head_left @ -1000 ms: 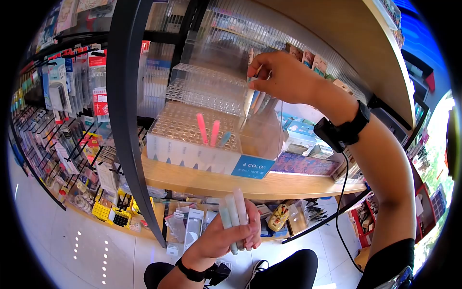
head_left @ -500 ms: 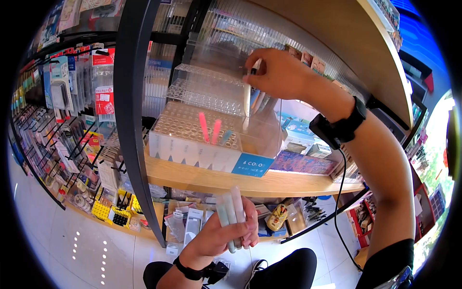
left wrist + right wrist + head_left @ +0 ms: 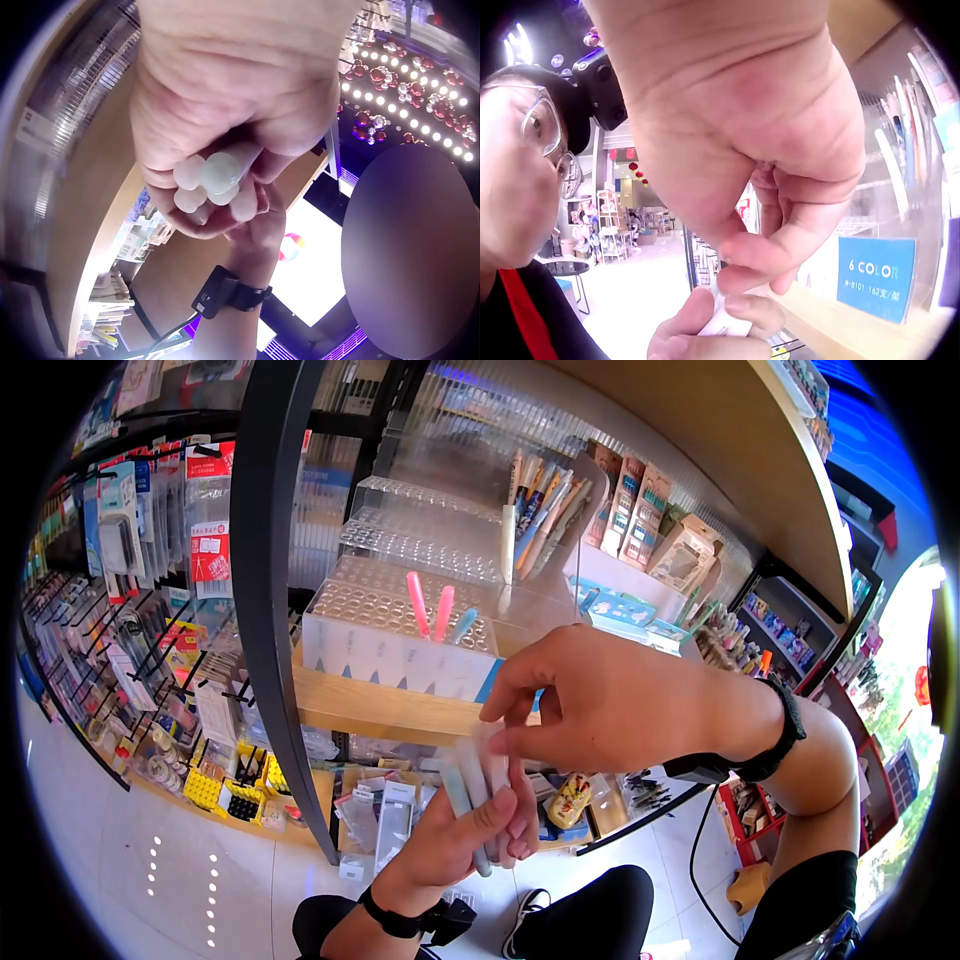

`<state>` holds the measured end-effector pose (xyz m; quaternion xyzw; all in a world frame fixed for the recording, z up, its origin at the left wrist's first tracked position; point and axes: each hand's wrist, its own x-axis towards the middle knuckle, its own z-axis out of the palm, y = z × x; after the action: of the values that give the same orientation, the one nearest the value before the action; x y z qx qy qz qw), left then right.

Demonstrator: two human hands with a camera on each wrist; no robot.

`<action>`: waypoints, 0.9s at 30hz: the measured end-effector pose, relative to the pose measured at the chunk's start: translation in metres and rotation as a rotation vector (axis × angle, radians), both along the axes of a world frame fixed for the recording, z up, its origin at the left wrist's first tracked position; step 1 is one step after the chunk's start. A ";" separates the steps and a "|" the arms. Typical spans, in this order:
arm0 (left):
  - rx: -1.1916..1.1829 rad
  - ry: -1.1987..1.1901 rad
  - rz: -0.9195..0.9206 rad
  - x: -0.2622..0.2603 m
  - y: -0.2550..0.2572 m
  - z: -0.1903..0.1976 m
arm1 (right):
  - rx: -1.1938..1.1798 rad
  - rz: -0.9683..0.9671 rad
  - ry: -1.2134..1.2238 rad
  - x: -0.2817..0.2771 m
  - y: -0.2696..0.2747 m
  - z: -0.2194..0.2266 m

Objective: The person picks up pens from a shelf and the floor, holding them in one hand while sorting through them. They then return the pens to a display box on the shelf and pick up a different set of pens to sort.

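Observation:
My left hand grips a bundle of pale pens, low in front of the shelf; their rounded ends cluster inside the curled fingers in the left wrist view. Just above, my right hand has its thumb and fingertips around the upper end of one white pen, which the left fingers also hold. A clear pen rack on the shelf has two pink pens and a blue one in its front part. One white pen stands upright at the rack's rear right.
The wooden shelf edge runs behind the hands, with a black post at left. Assorted pens and boxed goods stand right of the rack. Hanging packets fill the left side; a lower shelf holds a yellow case.
My right hand has let go of the white pen at the rack's rear right and come down to the bundle, where it pinches a pen. My left hand stays low with the bundle.

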<state>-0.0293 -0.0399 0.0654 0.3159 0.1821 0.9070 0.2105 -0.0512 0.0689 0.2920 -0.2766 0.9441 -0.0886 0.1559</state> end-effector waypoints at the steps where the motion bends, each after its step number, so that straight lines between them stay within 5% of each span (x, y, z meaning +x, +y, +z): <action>1: -0.008 -0.039 0.060 0.001 0.002 0.001 | -0.053 -0.042 -0.029 0.000 0.001 0.000; 9: 0.043 -0.207 0.084 0.010 0.008 0.001 | -0.300 -0.214 -0.065 -0.021 0.015 0.019; 14: 0.105 -0.222 0.087 0.005 0.006 -0.002 | -0.647 -0.108 0.339 -0.051 0.031 0.072; 18: 0.114 -0.188 0.016 0.006 0.002 0.000 | -0.590 -0.017 0.571 -0.088 0.043 0.086; 27: 0.037 -0.201 0.008 0.007 -0.001 0.005 | -0.425 -0.133 0.580 -0.118 0.034 0.068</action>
<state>-0.0220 -0.0413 0.0708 0.2263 0.1447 0.9382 0.2182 -0.1690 0.1032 0.3605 -0.2546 0.9254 -0.2106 -0.1855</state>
